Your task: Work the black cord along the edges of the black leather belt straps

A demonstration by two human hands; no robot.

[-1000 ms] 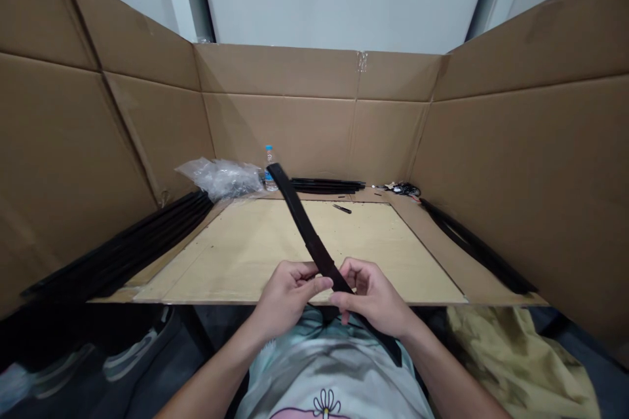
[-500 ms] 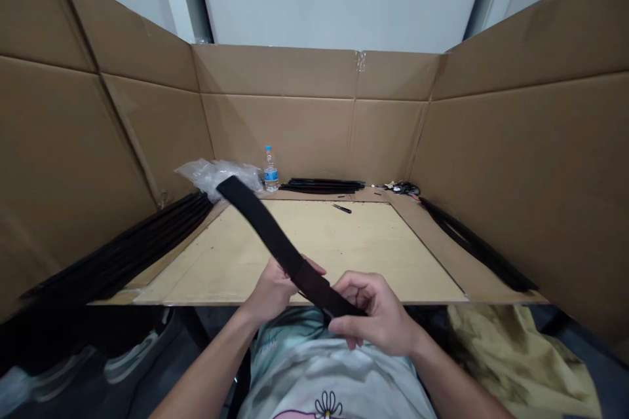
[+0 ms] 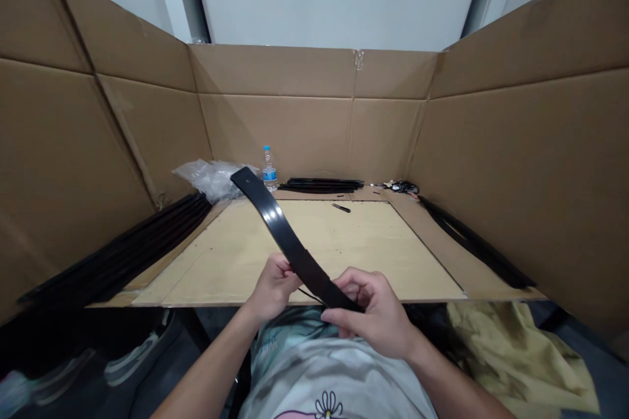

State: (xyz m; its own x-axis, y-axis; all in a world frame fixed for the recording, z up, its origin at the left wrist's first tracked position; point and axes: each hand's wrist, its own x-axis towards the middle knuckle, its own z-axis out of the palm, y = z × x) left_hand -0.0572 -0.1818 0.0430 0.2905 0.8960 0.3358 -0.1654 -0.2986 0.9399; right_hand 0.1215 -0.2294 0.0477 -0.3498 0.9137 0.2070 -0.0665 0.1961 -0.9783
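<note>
A long, curved black strip (image 3: pixel 281 221) slants across the middle, its glossy face towards me and its far end raised above the table. My right hand (image 3: pixel 376 311) is closed round the strip's lower end, thumb in front and fingers behind. Beside the strip's middle, my left hand (image 3: pixel 274 287) is closed in a pinch. From its fingers a thin black cord (image 3: pixel 310 294) runs to the lower part of the strip. The left fingertips are partly hidden, and I cannot tell whether they also touch the strip.
Black strips lie in bundles at the left (image 3: pixel 142 239), back (image 3: pixel 322 184) and right (image 3: pixel 472 242). A utility knife (image 3: pixel 341 207) rests on the pale board (image 3: pixel 393 255). Behind are clear plastic wrap (image 3: pixel 211 178), a water bottle (image 3: pixel 269 170) and tangled cables (image 3: pixel 401 187). Cardboard walls (image 3: pixel 314 124) enclose three sides.
The strip has turned about its length, from a matte face to a glossy one. Its far end has shifted slightly right. My left hand has come out from behind it, and the cord shows more.
</note>
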